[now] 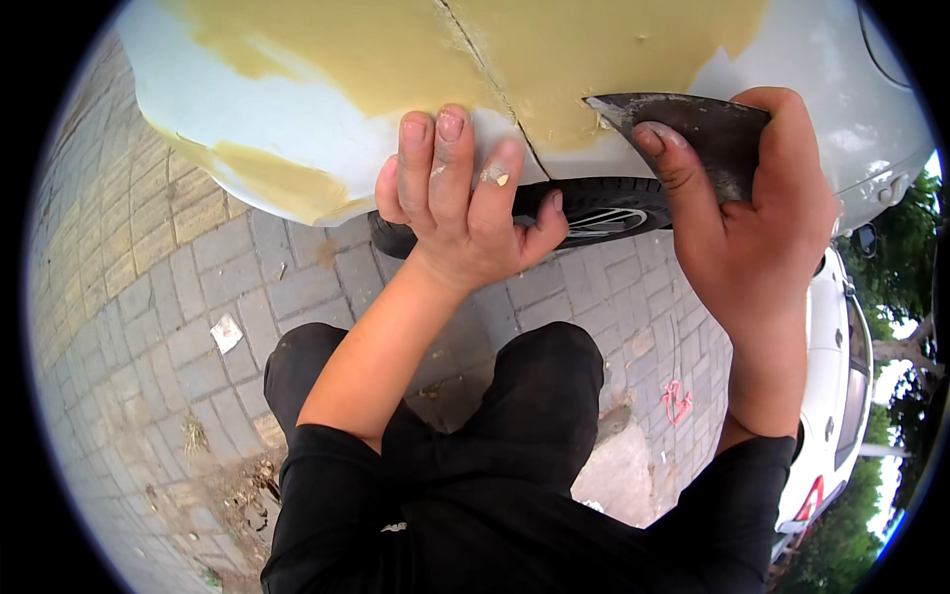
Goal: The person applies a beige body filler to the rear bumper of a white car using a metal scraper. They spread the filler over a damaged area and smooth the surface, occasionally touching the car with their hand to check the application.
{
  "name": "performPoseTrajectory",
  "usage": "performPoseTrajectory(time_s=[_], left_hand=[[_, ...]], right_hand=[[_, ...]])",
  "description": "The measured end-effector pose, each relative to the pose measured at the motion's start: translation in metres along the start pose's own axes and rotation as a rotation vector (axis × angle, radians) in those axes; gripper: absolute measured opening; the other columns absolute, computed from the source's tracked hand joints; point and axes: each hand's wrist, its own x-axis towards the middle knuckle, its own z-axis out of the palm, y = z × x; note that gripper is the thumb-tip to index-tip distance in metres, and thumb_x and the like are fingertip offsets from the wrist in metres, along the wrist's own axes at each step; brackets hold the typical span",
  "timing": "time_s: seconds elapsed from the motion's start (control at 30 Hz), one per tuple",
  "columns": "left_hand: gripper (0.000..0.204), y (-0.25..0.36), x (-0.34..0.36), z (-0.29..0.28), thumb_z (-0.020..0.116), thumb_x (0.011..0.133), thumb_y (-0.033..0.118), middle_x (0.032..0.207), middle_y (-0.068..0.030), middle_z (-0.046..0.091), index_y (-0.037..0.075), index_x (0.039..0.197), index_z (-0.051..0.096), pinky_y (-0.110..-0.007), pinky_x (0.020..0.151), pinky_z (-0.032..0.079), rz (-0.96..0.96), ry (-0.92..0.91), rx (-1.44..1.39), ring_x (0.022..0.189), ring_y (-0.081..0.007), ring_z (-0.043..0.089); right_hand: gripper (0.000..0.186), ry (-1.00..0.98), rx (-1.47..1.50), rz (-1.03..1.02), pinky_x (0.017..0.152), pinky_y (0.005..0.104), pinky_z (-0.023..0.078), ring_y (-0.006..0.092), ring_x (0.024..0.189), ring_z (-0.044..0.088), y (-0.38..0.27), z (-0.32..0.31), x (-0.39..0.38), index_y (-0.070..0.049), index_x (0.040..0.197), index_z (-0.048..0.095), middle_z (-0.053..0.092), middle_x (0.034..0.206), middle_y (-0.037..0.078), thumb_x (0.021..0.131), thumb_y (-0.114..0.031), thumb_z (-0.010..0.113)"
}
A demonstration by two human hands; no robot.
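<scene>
Smearing tan filler (416,49), dark scraper (708,134)

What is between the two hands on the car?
In the head view, between the left hand and right hand lies yellow filler on the white car panel, with the tire below.

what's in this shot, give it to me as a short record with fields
setting: outdoors, person crouched beside a white car panel over grey paving bricks
panel: large yellow-tan filler patches, with a seam running through them
left hand: fingers pressed flat on the panel's lower edge, filler smear on one finger
right hand: grips a dark flat spreader blade, its tip against the filler
below: black tyre under the panel
ground: scrap of paper, red mark
</scene>
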Motion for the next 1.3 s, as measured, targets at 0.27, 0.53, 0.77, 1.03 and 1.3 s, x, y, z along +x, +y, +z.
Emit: performPoseTrajectory(time_s=[0.27,0.53,0.77,1.03,1.3], left_hand=[[0.064,0.001,0.003,-0.004,0.063,0.088,0.047,0.154,-0.0235,0.049,0.008,0.138,0.054,-0.051,0.115,0.021,0.011,-0.042,-0.029,0.147,-0.0439,0.040],[0.071,0.001,0.006,-0.005,0.067,0.084,0.044,0.155,-0.0246,0.047,0.004,0.141,0.051,-0.050,0.114,0.021,0.003,-0.058,-0.042,0.147,-0.0438,0.038],[0.077,0.003,0.007,-0.008,0.068,0.082,0.043,0.155,-0.0259,0.046,0.001,0.143,0.047,-0.050,0.114,0.022,-0.002,-0.088,-0.058,0.148,-0.0437,0.036],[0.079,0.002,0.012,-0.015,0.069,0.083,0.040,0.156,-0.0256,0.042,-0.001,0.146,0.043,-0.051,0.116,0.021,-0.012,-0.130,-0.094,0.148,-0.0455,0.034],[0.083,-0.003,0.019,-0.023,0.071,0.082,0.036,0.155,-0.0258,0.041,-0.002,0.149,0.038,-0.051,0.117,0.023,-0.005,-0.156,-0.162,0.147,-0.0466,0.034]], right_hand=[[0.033,-0.026,-0.032,-0.069,0.065,0.0276,0.054,0.0211,0.070,0.071,-0.001,-0.006,0.005,-0.002,0.106,0.057,0.074,0.084,0.011,0.089,-0.013,0.084],[0.033,-0.060,-0.036,-0.065,0.062,0.0314,0.053,0.0273,0.066,0.068,-0.004,-0.008,0.011,-0.003,0.102,0.056,0.071,0.081,0.012,0.089,-0.017,0.084],[0.034,-0.028,-0.074,-0.122,0.059,0.0376,0.051,0.0340,0.065,0.064,-0.007,-0.009,0.013,-0.004,0.100,0.056,0.065,0.073,0.012,0.086,-0.019,0.084],[0.032,-0.009,-0.100,-0.155,0.056,0.0388,0.052,0.0326,0.066,0.067,0.000,-0.009,0.015,-0.005,0.100,0.059,0.066,0.074,0.011,0.084,-0.019,0.083],[0.030,0.059,-0.085,-0.120,0.057,0.0394,0.054,0.0299,0.069,0.068,0.001,-0.007,0.008,-0.008,0.090,0.052,0.064,0.071,0.009,0.084,-0.018,0.079]])
